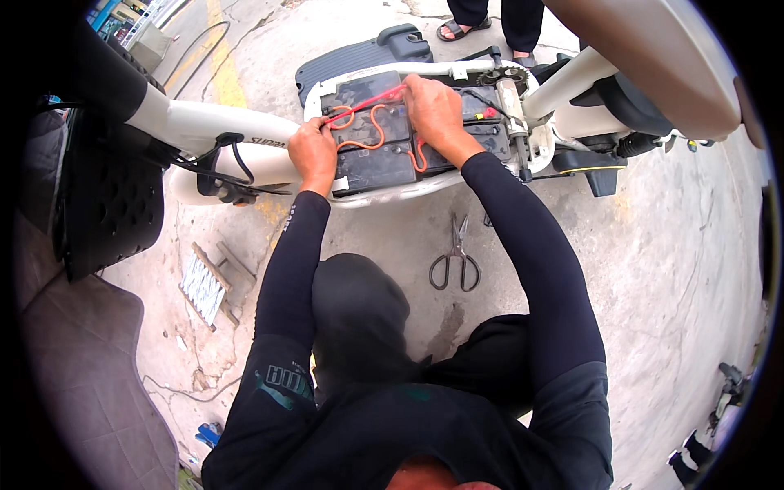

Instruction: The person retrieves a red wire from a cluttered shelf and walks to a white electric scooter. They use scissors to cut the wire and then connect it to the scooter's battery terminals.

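Observation:
A thin red wire (367, 105) is pulled straight between my two hands, above a row of black batteries (376, 170). My left hand (313, 155) pinches its left end beside the white frame of a scooter. Higher up and to the right, my right hand (437, 116) grips the other end, its fingertips partly hidden. Below the red wire, curved orange cables (374, 135) run across the battery tops. The batteries sit side by side inside the open white floor frame (384, 198).
Black-handled scissors (455, 260) lie on the concrete near my knees. A grey footboard cover (359, 59) rests beyond the frame. Another person's sandalled foot (463, 28) is at the far side. A small low stool (208, 286) stands at left, and a brown scooter seat (653, 57) juts in at upper right.

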